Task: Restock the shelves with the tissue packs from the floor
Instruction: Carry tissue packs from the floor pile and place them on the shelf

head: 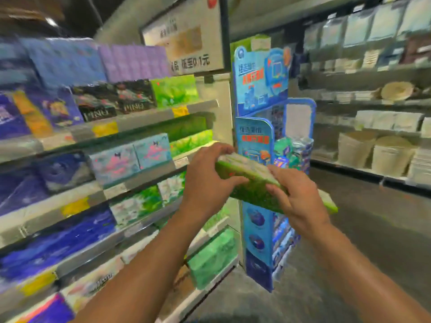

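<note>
We see a green tissue pack (254,183) held up in the air in front of the shelves (144,120), between the shelf unit on our left and a blue cardboard display stand (258,94) just behind it. The pack is tilted, its far end higher and toward the left, its near end lower and toward the right, with a pale top face and a grassy green side turned toward us.

Our left hand (207,180) grips the upper left end of the pack, fingers curled over its top edge and thumb wrapped along the green side. Our right hand (296,197) holds the lower right part, fingers spread and bent over the top face and the side, so both hands are closed around the same pack. Both forearms are bare and reach up from the bottom of the view.

On the shelves to the left, rows of packs stand face-out: purple and blue ones on the upper tiers, black ones beside a green one, pale blue ones with pink print in the middle, and further green packs (191,141) at the right end of several tiers. Yellow price tags (105,129) sit on the shelf edges. Across the aisle, another shelf unit (373,127) carries pale, cream-coloured goods, too blurred for us to identify.
</note>
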